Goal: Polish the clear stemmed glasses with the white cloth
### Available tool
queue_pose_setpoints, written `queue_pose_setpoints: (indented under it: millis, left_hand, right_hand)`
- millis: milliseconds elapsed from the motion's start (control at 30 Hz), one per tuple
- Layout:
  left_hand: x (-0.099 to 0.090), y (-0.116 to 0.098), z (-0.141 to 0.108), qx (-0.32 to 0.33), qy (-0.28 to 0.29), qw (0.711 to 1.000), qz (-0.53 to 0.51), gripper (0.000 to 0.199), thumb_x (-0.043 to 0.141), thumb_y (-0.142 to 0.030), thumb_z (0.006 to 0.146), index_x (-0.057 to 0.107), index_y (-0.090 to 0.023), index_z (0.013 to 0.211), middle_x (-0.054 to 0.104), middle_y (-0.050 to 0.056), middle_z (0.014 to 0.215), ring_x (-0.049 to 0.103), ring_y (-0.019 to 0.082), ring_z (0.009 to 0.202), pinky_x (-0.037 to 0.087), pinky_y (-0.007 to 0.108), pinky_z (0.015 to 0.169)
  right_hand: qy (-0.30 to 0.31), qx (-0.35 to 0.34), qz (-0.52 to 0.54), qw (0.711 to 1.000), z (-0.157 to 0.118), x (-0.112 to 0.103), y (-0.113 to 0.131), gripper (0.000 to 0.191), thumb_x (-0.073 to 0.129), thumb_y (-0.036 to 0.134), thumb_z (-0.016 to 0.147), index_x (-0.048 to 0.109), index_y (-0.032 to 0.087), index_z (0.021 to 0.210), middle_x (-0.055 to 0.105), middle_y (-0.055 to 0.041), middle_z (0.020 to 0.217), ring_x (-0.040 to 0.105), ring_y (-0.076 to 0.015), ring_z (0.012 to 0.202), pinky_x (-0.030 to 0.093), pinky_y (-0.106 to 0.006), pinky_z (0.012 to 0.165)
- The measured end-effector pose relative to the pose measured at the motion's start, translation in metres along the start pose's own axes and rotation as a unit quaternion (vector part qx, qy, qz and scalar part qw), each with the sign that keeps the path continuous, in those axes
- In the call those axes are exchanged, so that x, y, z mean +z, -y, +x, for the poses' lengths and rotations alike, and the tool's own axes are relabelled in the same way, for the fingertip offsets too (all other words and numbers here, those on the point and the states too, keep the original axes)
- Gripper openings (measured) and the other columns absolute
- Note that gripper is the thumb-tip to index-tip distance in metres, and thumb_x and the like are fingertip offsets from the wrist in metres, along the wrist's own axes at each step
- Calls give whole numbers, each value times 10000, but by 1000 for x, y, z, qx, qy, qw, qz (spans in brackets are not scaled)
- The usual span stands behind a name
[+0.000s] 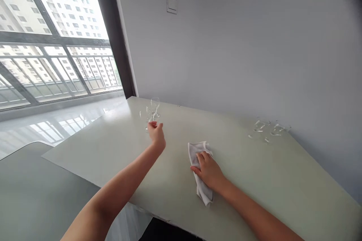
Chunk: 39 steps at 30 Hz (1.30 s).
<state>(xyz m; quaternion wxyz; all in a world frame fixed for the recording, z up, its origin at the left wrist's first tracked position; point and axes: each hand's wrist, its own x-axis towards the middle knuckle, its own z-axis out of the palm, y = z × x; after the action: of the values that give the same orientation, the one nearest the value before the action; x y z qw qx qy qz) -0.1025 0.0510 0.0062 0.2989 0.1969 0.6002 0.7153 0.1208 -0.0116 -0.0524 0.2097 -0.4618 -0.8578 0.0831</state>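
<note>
On a pale table (172, 184), the left hand (156, 133) bends its fingers narrowly at far-left stemmed glasses (155, 102), likely fragile, slippery, best taken by the stem; the right hand (209, 169) curves loosely over a probably soft white cloth (204, 192), either grip unclear.

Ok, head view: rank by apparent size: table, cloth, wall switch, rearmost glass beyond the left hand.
1. Table
2. Cloth
3. Wall switch and rearmost glass: too alike to rank
</note>
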Motion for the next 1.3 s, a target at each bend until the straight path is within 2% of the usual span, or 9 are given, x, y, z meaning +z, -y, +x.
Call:
queue_pose_setpoints:
  millis: [133,333,433,600,700,767,967,1167,1300]
  left_hand:
    - [-31,4,41,-24,-72,996,54,425,629,-239,625,395,-250,979,406,23,1023,479,133,872,386,285,746]
    - [-35,17,76,-33,31,992,120,387,678,-264,583,496,-226,923,485,8,901,491,102,680,396,255,616]
    - [-30,23,77,-4,45,988,150,306,630,-313,641,508,-208,901,502,-2,826,473,94,644,387,240,599]
    - [-10,27,46,79,116,970,198,260,594,-362,683,564,-167,853,555,20,775,507,134,675,409,285,657]
    - [12,28,14,152,203,944,212,194,647,-319,644,617,-181,778,593,53,960,548,176,829,414,313,763]
    - [27,29,-7,226,265,907,237,151,630,-279,670,627,-198,798,585,54,1073,547,196,934,408,322,815]
    - [55,47,-47,297,354,825,325,172,492,-256,802,577,-208,944,650,10,824,590,146,761,424,253,680]
    - [52,59,-49,420,317,761,380,175,432,-201,843,536,-172,981,627,38,792,566,168,741,399,262,639]
    - [44,53,-37,491,295,709,411,290,432,-211,853,474,-144,1131,642,68,844,562,202,810,407,312,714]
  right_hand:
    - [15,15,-19,1000,5,-3,-5,141,448,179,798,586,207,794,559,-89,856,541,-229,772,431,-343,663]
    - [-30,124,197,972,10,-18,-17,121,466,254,774,559,204,716,551,-7,687,509,-166,639,386,-280,597]
    - [-132,232,350,898,11,-25,-32,136,530,318,732,528,195,676,478,36,573,442,-129,539,342,-248,518]
    - [-208,351,611,679,24,-39,-49,250,651,372,615,556,175,736,529,36,592,474,-127,529,373,-248,509]
    - [-240,353,653,625,39,-53,-49,255,676,323,559,560,169,725,552,23,633,488,-129,570,387,-248,542]
    - [-276,317,640,644,47,-63,-46,227,658,311,574,550,172,718,537,27,645,471,-121,590,375,-238,551]
    - [-360,204,414,811,51,-80,-26,219,476,378,791,533,177,722,453,32,608,397,-109,577,327,-230,544]
    - [-197,61,169,964,41,-74,7,274,381,273,865,567,202,1054,588,-82,1034,463,-220,980,399,-334,799]
    - [-63,44,133,988,39,-83,10,214,417,249,850,580,189,975,611,-81,933,505,-222,872,421,-379,764]
